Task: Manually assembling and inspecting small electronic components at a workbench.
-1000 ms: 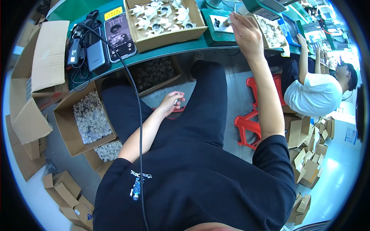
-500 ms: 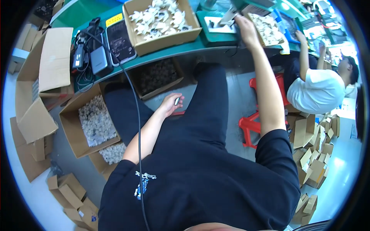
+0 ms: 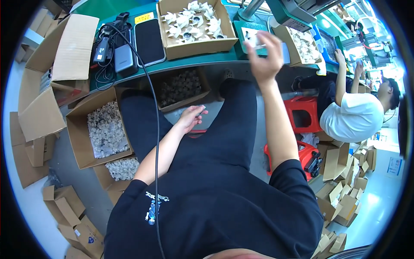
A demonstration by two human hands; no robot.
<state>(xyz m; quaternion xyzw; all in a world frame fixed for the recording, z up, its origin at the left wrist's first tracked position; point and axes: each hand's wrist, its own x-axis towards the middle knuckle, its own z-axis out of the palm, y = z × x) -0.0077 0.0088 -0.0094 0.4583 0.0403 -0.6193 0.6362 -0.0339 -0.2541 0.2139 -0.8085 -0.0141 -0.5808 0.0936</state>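
Observation:
My left hand rests above my lap, its fingers curled round a small metallic piece that is mostly hidden. My right hand is raised in front of the green machine base, with fingers bent and apart, and I see nothing between them. Partly behind that hand is a white plate on the base. Left of the base stands an open cardboard box with several white finned impeller-like parts. Another box of pale parts is right of the hand.
A phone, a power bank and tangled cables lie on the green bench. A black cable hangs across my front. Cartons of parts stand at lower left. A co-worker sits at right near red stools.
My right hand has come back from the machine toward me and its fingers have spread. My left hand stays almost in place. The view has shifted slightly.

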